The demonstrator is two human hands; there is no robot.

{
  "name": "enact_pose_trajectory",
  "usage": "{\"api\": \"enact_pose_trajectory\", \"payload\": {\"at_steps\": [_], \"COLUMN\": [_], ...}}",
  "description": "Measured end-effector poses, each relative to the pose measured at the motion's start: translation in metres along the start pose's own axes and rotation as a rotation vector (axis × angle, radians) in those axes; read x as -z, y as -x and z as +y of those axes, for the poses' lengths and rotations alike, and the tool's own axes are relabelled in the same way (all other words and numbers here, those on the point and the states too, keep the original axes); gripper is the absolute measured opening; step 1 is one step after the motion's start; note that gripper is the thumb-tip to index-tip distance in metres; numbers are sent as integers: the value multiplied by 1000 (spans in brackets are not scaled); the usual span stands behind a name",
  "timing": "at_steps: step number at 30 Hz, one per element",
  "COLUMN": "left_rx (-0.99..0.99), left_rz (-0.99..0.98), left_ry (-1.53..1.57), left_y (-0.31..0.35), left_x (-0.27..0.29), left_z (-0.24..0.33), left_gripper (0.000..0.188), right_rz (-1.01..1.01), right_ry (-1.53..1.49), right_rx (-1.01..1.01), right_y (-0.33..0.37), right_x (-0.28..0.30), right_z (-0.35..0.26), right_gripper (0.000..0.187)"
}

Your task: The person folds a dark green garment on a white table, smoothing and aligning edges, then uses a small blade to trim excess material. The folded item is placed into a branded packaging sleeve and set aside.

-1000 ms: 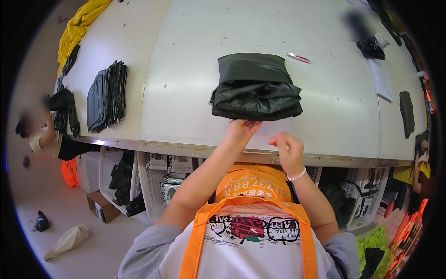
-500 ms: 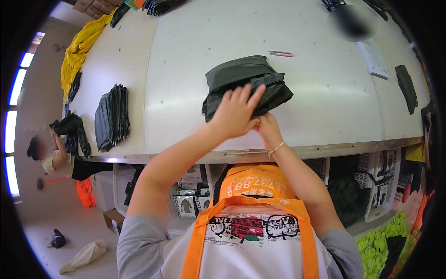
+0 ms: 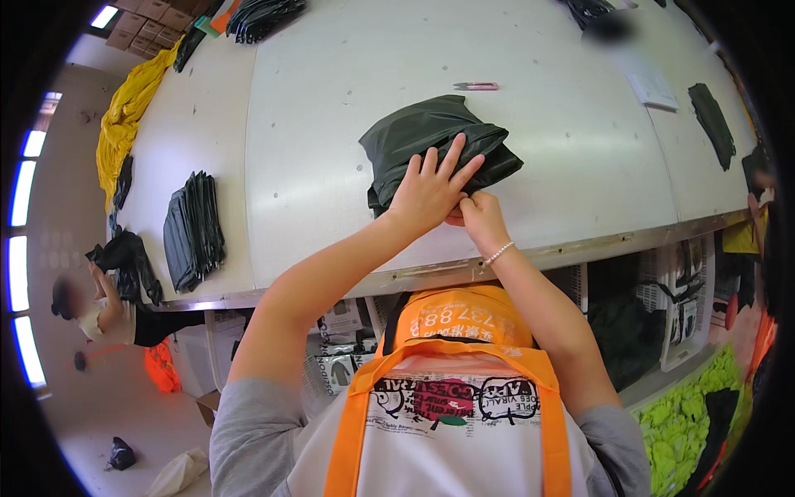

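A folded dark green, shiny garment (image 3: 418,124) lies on the pale table in front of me, its loose edges bunched toward the right. My left hand (image 3: 431,186) rests flat across its near side with the fingers spread. Close by the left thumb, at the garment's near edge, my right hand (image 3: 483,217) has its fingers closed in a pinch. The edge of the garment seems to be in that pinch, though the fingertips are partly hidden. Beyond the garment lie small pink-handled thread snips (image 3: 476,86).
A stack of folded dark garments (image 3: 194,234) sits to the left; another dark bundle (image 3: 262,18) lies at the far left. White papers (image 3: 652,89) and a dark folded piece (image 3: 712,124) are on the right. White crates (image 3: 689,319) stand below the table edge (image 3: 414,270). A co-worker (image 3: 103,298) handles dark fabric at left.
The view has turned slightly, shifting the scene. My left hand's fingers have spread wider and press flatter on the garment, while the right hand keeps its pinch at the near edge.
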State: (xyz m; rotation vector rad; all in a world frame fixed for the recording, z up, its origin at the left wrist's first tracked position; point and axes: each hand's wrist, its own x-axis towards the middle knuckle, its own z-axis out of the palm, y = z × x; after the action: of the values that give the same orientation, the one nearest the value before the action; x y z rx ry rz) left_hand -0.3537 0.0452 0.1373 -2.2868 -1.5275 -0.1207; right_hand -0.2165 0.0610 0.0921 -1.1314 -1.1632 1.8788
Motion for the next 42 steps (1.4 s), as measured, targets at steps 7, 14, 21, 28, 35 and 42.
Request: {"api": "enact_pose_trajectory", "payload": {"at_steps": [7,14,21,28,35,42], "left_rx": [163,99,-129,-292,128,401], "left_rz": [-139,-174,-216,-424,-599,-468], "left_ry": [305,469,282,-384,617,917], "left_y": [-19,-29,-13,-23,-64,-79], "left_x": [5,-4,-27,-29,-51,-89], "left_z": [-21,-20,9,97,66,64], "left_gripper": [74,52,50,41,52,47], "right_rz": [249,-26,-6,-249,-445,-226], "right_ry": [777,1579,1622,1762,1308,1008], "right_rx": [765,209,654,964,382,488], "right_y": [8,-34,-5,-5,24,44], "right_x": [11,30,102,130,103,64], "right_z": [-19,7,-13,-65,-14,15], "right_gripper": [12,15,14,14,15,9]}}
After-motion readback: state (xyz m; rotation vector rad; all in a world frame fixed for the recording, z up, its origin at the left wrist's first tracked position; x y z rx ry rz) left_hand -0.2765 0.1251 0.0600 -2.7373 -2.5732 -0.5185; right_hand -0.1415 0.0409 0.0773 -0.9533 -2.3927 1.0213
